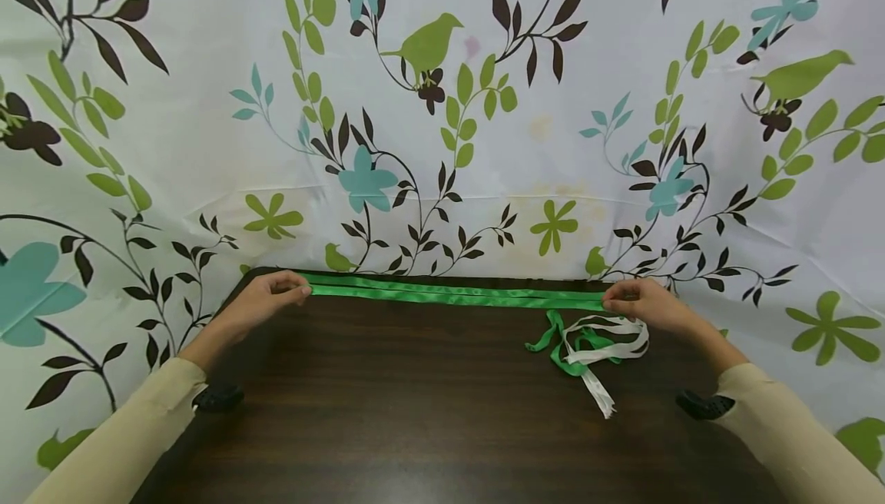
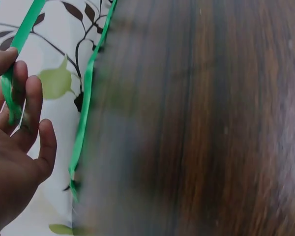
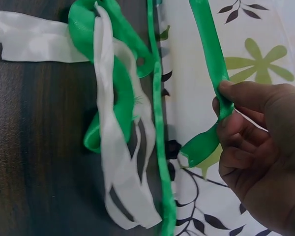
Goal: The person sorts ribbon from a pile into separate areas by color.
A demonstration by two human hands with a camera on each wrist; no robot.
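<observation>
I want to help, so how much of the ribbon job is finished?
Looks done: one green ribbon lies lengthwise along the far edge of the table.
In hand: the left hand and right hand pinch a second green ribbon, stretched between them and not yet laid down.
Probably to come: setting that one down, then maybe straightening the loose heap of green and white ribbon.

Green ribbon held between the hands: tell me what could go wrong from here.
The held green ribbon might slip: left grip and right grip only pinch it near its ends. The second green ribbon, along the edge of the table, could slide off. If lowered, the held one could catch on the loose green and white ribbons nearby.
</observation>
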